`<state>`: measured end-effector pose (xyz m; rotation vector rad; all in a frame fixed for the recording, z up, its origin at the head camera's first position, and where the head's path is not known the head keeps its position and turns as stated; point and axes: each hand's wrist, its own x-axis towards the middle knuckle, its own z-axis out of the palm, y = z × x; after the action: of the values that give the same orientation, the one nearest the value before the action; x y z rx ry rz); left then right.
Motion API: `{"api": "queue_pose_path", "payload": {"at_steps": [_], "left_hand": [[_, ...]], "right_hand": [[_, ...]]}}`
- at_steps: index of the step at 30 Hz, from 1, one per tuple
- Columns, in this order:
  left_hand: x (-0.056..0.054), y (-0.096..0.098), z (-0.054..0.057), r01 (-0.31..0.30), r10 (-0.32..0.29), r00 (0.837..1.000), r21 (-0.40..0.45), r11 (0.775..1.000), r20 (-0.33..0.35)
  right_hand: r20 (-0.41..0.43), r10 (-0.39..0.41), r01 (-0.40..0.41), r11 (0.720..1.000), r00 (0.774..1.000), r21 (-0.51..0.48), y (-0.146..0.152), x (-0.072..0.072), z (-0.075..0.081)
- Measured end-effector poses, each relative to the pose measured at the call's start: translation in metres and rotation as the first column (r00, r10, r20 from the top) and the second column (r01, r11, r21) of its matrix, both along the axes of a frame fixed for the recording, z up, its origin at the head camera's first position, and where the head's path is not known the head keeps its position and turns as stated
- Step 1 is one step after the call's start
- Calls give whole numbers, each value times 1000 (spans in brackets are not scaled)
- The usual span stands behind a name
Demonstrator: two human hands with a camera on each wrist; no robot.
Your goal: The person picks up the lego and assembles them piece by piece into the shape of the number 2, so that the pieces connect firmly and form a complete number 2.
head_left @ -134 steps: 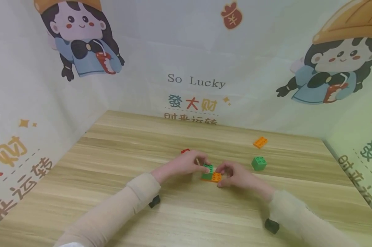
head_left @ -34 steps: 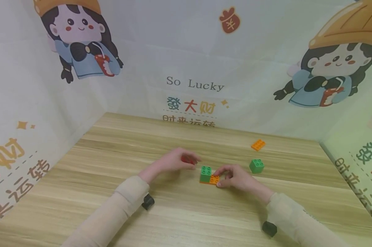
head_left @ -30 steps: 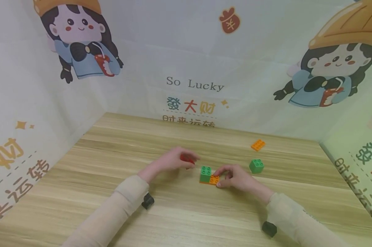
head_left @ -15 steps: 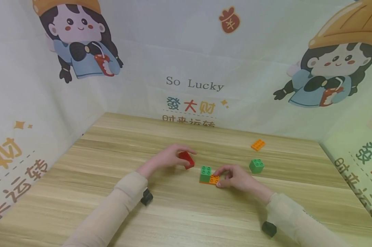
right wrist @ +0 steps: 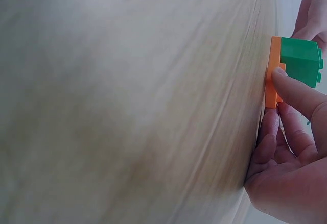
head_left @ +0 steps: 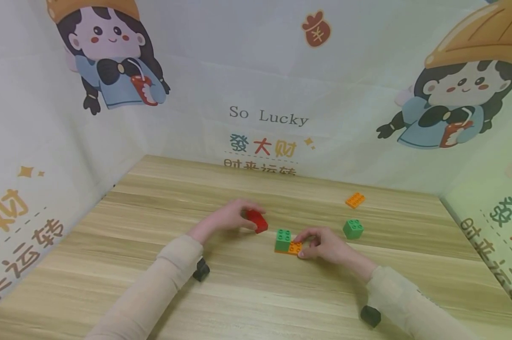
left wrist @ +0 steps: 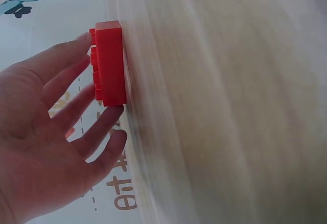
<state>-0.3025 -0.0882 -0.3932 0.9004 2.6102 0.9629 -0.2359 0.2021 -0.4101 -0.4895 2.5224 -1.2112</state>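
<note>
A red building brick [head_left: 259, 223] lies studs up on the table. My left hand [head_left: 232, 215] arches over it; in the left wrist view the thumb tip meets a stud of the red brick [left wrist: 111, 63] and the loosely spread fingers [left wrist: 101, 127] are not closed around it. To the right, a green brick [head_left: 283, 242] sits on the left half of a flat orange brick [head_left: 296, 247]. My right hand [head_left: 327, 246] pinches the orange brick's right end between thumb and fingers, plainly seen in the right wrist view on the orange brick [right wrist: 274, 55].
Another green brick [head_left: 353, 229] stands on the table to the right of my right hand. Behind it lies a second flat orange brick [head_left: 355, 199]. A printed cloth [head_left: 188, 94] hangs around the back and sides of the wooden table [head_left: 247, 293].
My left hand has left the green brick on the orange one and moved left to the red brick. The red brick has turned and shows more. My right hand stays at the orange brick.
</note>
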Motion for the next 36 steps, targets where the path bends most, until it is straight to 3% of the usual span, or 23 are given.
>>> {"api": "queue_pose_path", "payload": {"at_steps": [36], "left_hand": [[6,-3,1,-37,39,999,-74,997,21]], "right_hand": [[21,-33,33,999,999,2,-1,2,1]]}}
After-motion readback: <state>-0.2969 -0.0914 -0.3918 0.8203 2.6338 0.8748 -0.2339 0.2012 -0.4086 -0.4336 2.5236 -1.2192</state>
